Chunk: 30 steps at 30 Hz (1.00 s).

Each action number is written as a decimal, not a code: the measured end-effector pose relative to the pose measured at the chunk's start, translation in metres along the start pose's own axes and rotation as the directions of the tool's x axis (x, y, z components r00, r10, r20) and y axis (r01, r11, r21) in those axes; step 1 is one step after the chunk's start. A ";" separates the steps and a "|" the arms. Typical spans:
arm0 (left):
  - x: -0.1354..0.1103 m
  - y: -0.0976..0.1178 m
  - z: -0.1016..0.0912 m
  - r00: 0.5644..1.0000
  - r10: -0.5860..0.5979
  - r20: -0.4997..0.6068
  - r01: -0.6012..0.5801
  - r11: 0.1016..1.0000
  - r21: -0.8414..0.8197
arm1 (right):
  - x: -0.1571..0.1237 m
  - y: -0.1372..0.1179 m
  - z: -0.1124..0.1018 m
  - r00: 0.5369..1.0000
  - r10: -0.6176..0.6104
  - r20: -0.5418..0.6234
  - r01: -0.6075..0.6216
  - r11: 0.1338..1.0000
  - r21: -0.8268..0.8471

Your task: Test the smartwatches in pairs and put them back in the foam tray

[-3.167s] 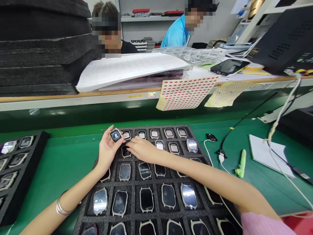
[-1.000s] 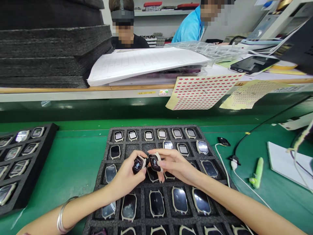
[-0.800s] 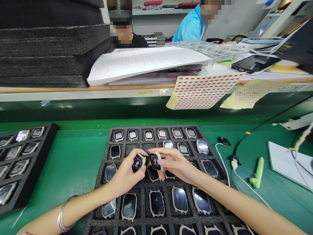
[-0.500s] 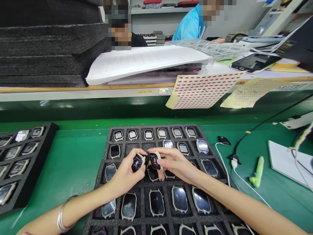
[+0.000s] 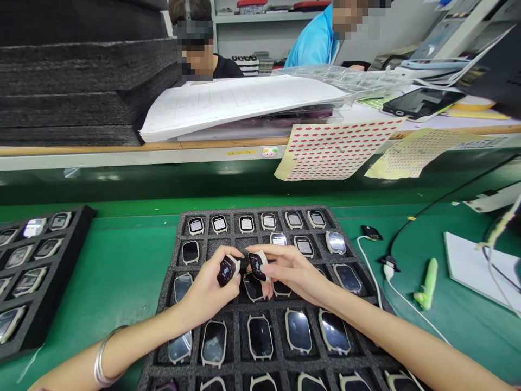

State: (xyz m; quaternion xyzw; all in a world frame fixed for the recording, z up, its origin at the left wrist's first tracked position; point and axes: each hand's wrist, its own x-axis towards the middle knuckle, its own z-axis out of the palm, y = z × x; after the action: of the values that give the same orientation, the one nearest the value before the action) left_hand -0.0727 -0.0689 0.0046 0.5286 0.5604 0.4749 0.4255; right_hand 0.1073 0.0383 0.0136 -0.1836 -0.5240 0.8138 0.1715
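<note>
Our left hand (image 5: 214,285) and right hand (image 5: 293,271) have come down to the middle of the foam tray (image 5: 237,336), a second watch (image 5: 257,265) now gripped in the right.

We pinch the first watch (image 5: 228,270) between left thumb and fingers, its case half lost behind them. We can't read either lit screen, make out the dark patch between the two cases, or tell whether they touch. Our right hand partly covers seated watches (image 5: 253,285) beneath it. We see the tray's near rows cut off below, and the second tray (image 5: 65,266) cut off at the left. Green bench (image 5: 118,260) runs between both trays; beyond our tray's right edge lie a white plug (image 5: 388,270) and a green stick (image 5: 429,283).
</note>
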 end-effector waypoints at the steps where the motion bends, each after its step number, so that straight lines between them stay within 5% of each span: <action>1: -0.001 0.001 -0.001 1.000 -0.005 0.002 0.005 1.000 -0.010 | -0.001 -0.001 0.001 1.000 -0.004 0.005 0.004 1.000 0.000; 9: 0.002 -0.002 -0.001 0.991 -0.128 0.026 0.131 0.982 -0.133 | -0.003 -0.004 0.001 0.999 0.034 0.030 -0.035 0.999 0.021; 19: 0.007 0.008 -0.009 0.972 -0.209 0.108 0.235 0.835 -0.497 | -0.002 0.002 -0.008 1.000 0.023 -0.007 -0.022 0.999 0.038; 30: 0.009 0.005 -0.008 0.966 -0.217 0.138 0.257 0.825 -0.504 | -0.003 0.009 -0.006 0.997 -0.013 -0.082 0.003 0.993 -0.116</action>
State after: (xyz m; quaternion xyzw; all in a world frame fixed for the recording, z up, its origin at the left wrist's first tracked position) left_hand -0.0805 -0.0604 0.0108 0.3383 0.4569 0.5312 0.6282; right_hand 0.1122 0.0376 0.0035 -0.2244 -0.5635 0.7732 0.1853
